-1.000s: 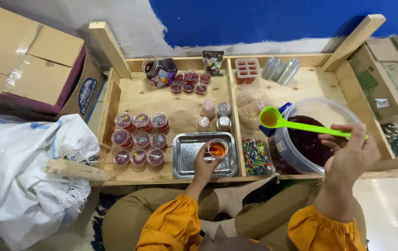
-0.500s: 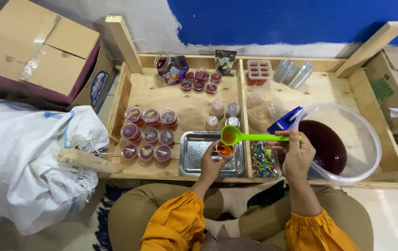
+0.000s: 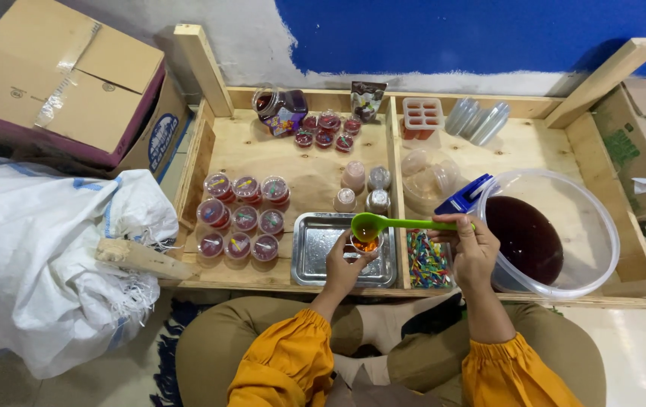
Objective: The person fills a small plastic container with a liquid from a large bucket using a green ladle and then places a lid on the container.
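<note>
Below a blue wall, on the wooden bench (image 3: 300, 162), the left hand (image 3: 345, 267) grips a small cup (image 3: 365, 245) on a metal tray (image 3: 315, 260); the right hand's (image 3: 474, 249) fingers pinch a green ladle (image 3: 383, 223) over it.

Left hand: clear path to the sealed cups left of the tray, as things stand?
Probably yes. The left hand holds a small cup over the metal tray; the sealed cups sit just left of it with nothing between. It must let go of the cup first.
</note>
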